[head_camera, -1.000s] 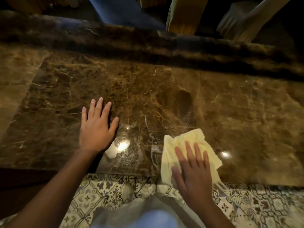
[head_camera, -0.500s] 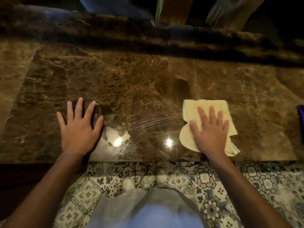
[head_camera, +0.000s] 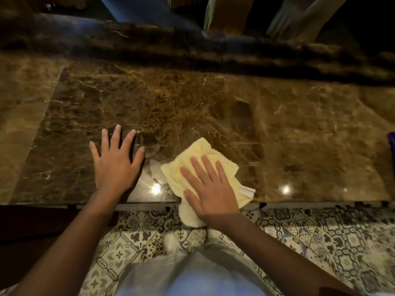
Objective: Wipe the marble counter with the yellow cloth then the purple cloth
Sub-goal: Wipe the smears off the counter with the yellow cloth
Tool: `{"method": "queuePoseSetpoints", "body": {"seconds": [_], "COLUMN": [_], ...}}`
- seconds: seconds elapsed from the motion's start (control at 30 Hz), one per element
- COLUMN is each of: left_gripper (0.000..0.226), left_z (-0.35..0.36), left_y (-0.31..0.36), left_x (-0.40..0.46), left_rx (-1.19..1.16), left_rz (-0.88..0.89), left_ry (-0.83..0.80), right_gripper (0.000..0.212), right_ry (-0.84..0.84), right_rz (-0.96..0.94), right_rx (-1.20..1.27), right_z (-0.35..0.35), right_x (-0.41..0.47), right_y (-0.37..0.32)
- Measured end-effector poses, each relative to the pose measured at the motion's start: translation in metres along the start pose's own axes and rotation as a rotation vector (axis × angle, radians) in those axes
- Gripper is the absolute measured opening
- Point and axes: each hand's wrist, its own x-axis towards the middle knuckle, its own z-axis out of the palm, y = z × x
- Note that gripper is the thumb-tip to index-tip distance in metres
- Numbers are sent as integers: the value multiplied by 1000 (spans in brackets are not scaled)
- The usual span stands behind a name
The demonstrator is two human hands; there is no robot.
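A brown veined marble counter [head_camera: 213,99] fills the middle of the view. My right hand [head_camera: 208,189] lies flat with spread fingers on the folded yellow cloth [head_camera: 198,154], pressing it down at the counter's near edge; part of the cloth hangs over that edge. My left hand [head_camera: 116,163] rests flat on the bare marble just left of the cloth, fingers apart, holding nothing. A sliver of the purple cloth [head_camera: 392,144] shows at the far right edge of the counter.
A raised marble ledge [head_camera: 192,43] runs along the back of the counter. Patterned floor tiles [head_camera: 310,231] lie below the near edge. Pale fabric shapes [head_camera: 299,20] hang beyond the ledge. Bright light reflections dot the marble near the front.
My right hand has swept the yellow cloth from the right back towards the left and the near edge, close to my left hand. My left hand stays planted on the marble.
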Motion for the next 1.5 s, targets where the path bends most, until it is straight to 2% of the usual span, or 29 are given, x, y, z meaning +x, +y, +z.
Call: {"method": "queuePoseSetpoints", "body": {"seconds": [0.07,0.23,0.33,0.43,0.57,0.67,0.77,0.83,0.93,1.07,1.13,1.2,1.3,1.5], "left_gripper": [58,58,59,59,58,58,59,59,59,59,59,59,59,59], "left_z": [0,1,0,0,0,1,1,0,0,1,1,0,0,0], "left_y": [0,2,4,5,4,2,1,1,0,1,1,2,3,4], "left_x": [0,0,0,0,0,0,-1,-1,-1,-1,-1,-1,-1,0], "left_rx": [-3,4,16,27,20,13,5,2,5,10,9,8,12,30], "left_rz": [3,-1,-11,-10,-6,-4,3,9,8,4,5,6,-1,6], "left_ry": [3,3,-8,-10,-14,-17,-19,-23,-29,-30,-32,-30,-28,-33], "right_gripper": [57,63,69,74,62,49,42,40,41,40,41,42,45,49], "right_ry": [7,121,174,128,137,160,181,210,335,649,671,585,462,347], "right_rz": [86,673,853,755,332,66,-90,-33,242,508,581,642,570,172], "right_rx": [-2,8,71,16,31,225,521,703,805,486,388,391,374,472], "right_z": [-1,-22,-33,-29,-16,-6,-3,-19,-60,-83,-70,-51,-25,-1], "right_x": [-22,-37,-10,25,36,13,-12,-25,-40,-49,-49,-45,-37,-18], "right_y": [33,138,164,137,50,1,-16,-11,21,106,137,143,114,8]}}
